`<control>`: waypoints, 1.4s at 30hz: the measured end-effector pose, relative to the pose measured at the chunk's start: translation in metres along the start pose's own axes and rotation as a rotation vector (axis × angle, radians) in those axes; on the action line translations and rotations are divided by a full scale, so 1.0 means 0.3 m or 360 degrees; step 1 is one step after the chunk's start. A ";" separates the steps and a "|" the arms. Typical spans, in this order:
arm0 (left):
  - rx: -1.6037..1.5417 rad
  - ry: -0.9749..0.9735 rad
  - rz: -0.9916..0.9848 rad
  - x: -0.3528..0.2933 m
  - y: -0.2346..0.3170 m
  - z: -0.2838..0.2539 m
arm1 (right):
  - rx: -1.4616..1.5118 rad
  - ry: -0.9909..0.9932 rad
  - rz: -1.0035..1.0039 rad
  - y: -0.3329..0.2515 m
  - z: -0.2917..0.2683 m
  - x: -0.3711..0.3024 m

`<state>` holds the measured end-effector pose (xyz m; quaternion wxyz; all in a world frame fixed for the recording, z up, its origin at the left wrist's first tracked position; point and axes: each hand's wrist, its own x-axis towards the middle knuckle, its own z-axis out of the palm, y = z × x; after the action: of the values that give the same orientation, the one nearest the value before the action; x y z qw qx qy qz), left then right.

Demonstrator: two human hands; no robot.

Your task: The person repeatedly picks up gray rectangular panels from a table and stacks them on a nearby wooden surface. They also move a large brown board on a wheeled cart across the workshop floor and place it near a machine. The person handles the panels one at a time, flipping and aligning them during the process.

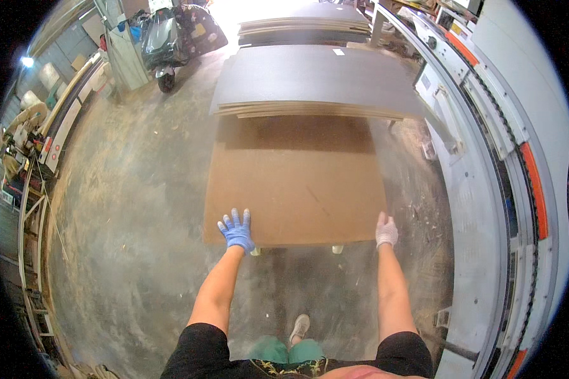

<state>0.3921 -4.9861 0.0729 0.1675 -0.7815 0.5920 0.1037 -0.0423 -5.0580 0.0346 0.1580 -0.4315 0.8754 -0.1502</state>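
The head view shows us a wide brown board [297, 183] in the middle of the frame, with both gloved hands at its near end. Our left hand [237, 232], in blue, lies with its fingers spread on the near left corner – probably so the open palm can steady the sheet; it grips nothing. Our right hand [386, 230], in white, is curled around the right edge, closed on the board, likely because a thin edge gives the fingers something to hook; its underside is hidden, so we cannot tell how firm the hold is. Set this far apart, the hands seem placed to keep the board square. Its face looks smooth, flat and matt, with a dark scuff right of centre and a shaded band beneath the grey stack [316, 76] at upper centre, whose sheets show pale, slightly uneven layered edges. The concrete floor [139, 189] is mottled and dusty, while a long metal machine [477, 252] with orange strips [535, 189] curves down the right side.
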 end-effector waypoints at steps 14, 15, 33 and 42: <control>-0.0014 -0.0075 -0.0091 0.720 0.204 -0.305 | 0.0021 -0.0047 -0.0010 -0.483 0.112 0.649; -0.0014 -0.0091 -0.0094 0.763 0.225 -0.331 | -0.0017 -0.0056 0.0020 -0.493 0.132 0.704; -0.0142 -0.0710 -0.0748 1.401 0.586 -0.756 | 0.0068 -0.1413 -0.0531 -0.811 0.103 1.345; -0.0719 -0.0407 -0.0652 1.660 1.537 -1.139 | 0.0829 -0.1315 -0.0225 -0.831 -0.119 2.010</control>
<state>0.0751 -5.6729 0.1443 0.0801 -0.8823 0.3589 0.2938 -0.2284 -5.6830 0.0777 0.5841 -0.4593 0.6414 -0.1907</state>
